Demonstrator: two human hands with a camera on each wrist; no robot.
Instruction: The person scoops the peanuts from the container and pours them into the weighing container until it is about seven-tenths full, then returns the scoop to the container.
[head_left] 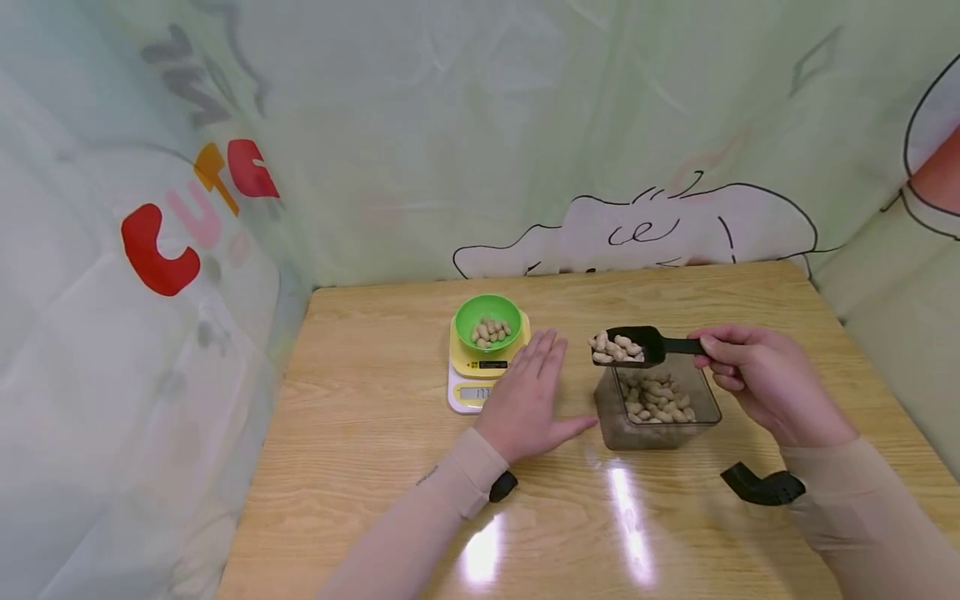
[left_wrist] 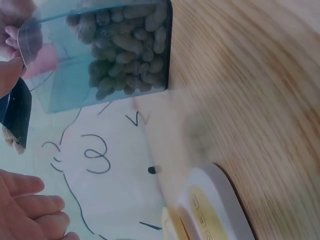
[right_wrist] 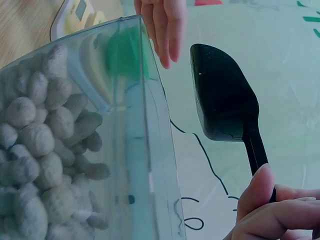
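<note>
My right hand [head_left: 757, 375] pinches the handle of a black scoop [head_left: 654, 343] between thumb and fingers. Peanuts in their shells [head_left: 617, 347] fill the scoop, which is held level above the back left rim of a clear box [head_left: 611, 425]. More peanuts lie inside that box, seen through its wall in both wrist views. My left hand [head_left: 525, 400] is spread out with straight fingers between the box and a yellow and white kitchen scale [head_left: 459, 392], its fingertips close to the scale's right side. On the scale stands a green bowl [head_left: 489, 307] with several peanuts in it.
The wooden table [head_left: 352, 433] meets a printed cloth [head_left: 420, 167] along its back edge, and more cloth hangs at both sides. Black wrist straps [head_left: 763, 485] show at both sleeves. The scale's small display is lit with digits.
</note>
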